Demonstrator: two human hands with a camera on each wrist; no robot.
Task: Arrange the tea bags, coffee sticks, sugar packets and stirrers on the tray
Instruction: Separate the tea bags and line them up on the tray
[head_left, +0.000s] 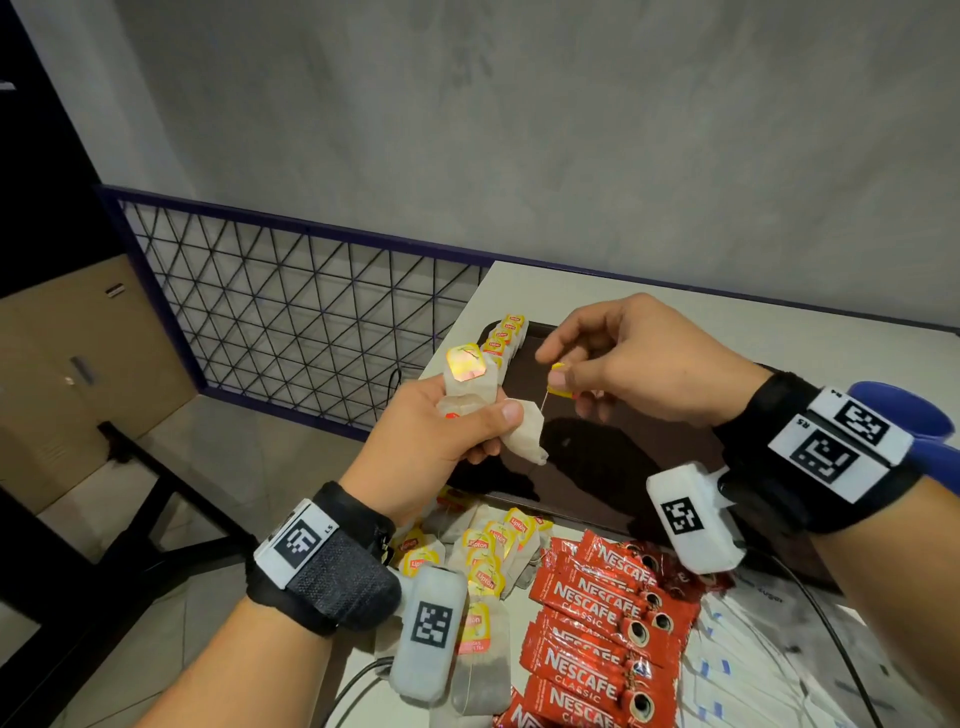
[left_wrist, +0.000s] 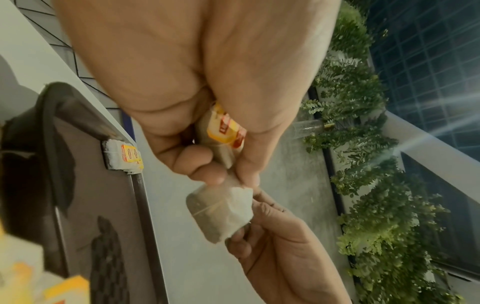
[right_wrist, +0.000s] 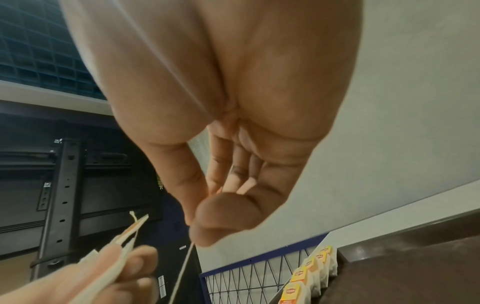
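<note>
**A:** What have your hands got just now?

**B:** My left hand (head_left: 441, 431) is curled round a small bunch of tea bags (head_left: 470, 387), thumb pressed across them, lifted above the near left corner of the tray (head_left: 649, 483). My right hand (head_left: 628, 364) pinches a yellow tag (head_left: 558, 382) between thumb and forefinger; its string (head_left: 543, 402) runs down to one loose bag (head_left: 527, 434) hanging at my left fingertips. The other fingers of the right hand are only loosely bent.

**A:** Where is the tray's edge from there?

**B:** Below both hands. Its left rim lies close to the table's (head_left: 571, 291) left edge, and a row of tea bags (head_left: 506, 335) already stands on end along that rim at the far corner.

**A:** Any open room?

**B:** The dark floor of the tray to the right of that row is bare, and it spreads under my right hand.

**A:** And the rest of the stock?

**B:** On the table just this side of the tray's near rim: a heap of tea bags (head_left: 485, 551), then red coffee sticks (head_left: 597, 618) to its right, then white sugar packets (head_left: 743, 670). A cable (head_left: 826, 618) crosses those packets.
</note>
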